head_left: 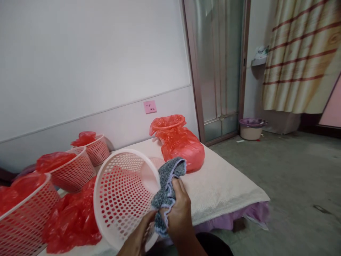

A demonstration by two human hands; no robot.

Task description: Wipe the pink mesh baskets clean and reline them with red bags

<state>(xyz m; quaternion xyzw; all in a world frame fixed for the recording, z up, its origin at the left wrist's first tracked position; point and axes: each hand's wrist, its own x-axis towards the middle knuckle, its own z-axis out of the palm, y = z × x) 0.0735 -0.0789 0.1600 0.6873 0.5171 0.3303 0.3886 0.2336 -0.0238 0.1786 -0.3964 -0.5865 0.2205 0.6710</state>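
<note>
Left of the tilted basket (125, 195) stand three more baskets (74, 170) lined with red bags (54, 160), crowding that side of the mattress (226, 185), and a loose red bag (71, 220) lies against the basket's lower left wall. The basket itself rests on its side near the mattress's front edge, mouth turned toward the person; it looks like thin perforated plastic, so probably light, a little springy and easy to tip, best held by the stiffer rim rather than the latticed wall. The left hand (138, 236) is at the lower rim, fingers curled toward it, though whether they truly clamp it cannot be told since most of the hand is out of view. The right hand (179, 209), just right of the rim, is closed around a grey cloth (167, 185), which is soft and limp, drapes over the rim, and should grip well without slipping. Beyond the basket, another bag-lined basket lies tipped over (178, 142) near the wall. Right of the basket the mattress is bare up to its edge, giving the freest room; past that edge it drops to the floor (293, 177).
</note>
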